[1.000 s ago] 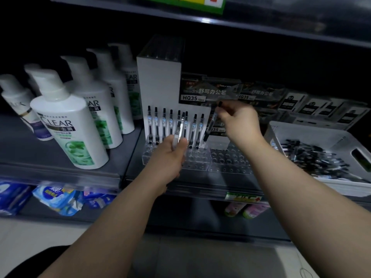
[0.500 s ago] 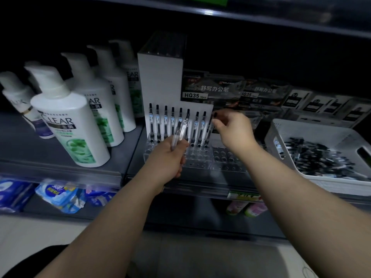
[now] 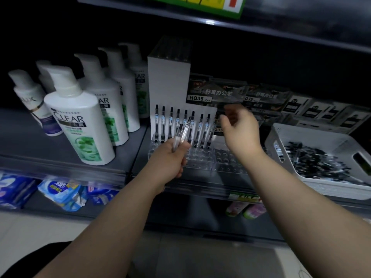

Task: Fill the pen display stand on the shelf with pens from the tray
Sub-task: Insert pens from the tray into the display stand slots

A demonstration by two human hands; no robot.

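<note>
The pen pinched in the right hand (image 3: pixel 239 129) a second ago is no longer held. That hand is now seen empty, fingers loosely curled, just past the row of pens (image 3: pixel 178 125) in the display stand (image 3: pixel 200 159), so one more slot is judged filled. Spare pens (image 3: pixel 181 135) are gripped in the left hand (image 3: pixel 170 157), their long axes tilted upward and slightly rightward, toward that row. The tray (image 3: pixel 331 189) is found right of the right hand.

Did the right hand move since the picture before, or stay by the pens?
Yes. The right hand drew slightly rightward, off the edge of the white pen stand card, toward the white plastic tray.
</note>
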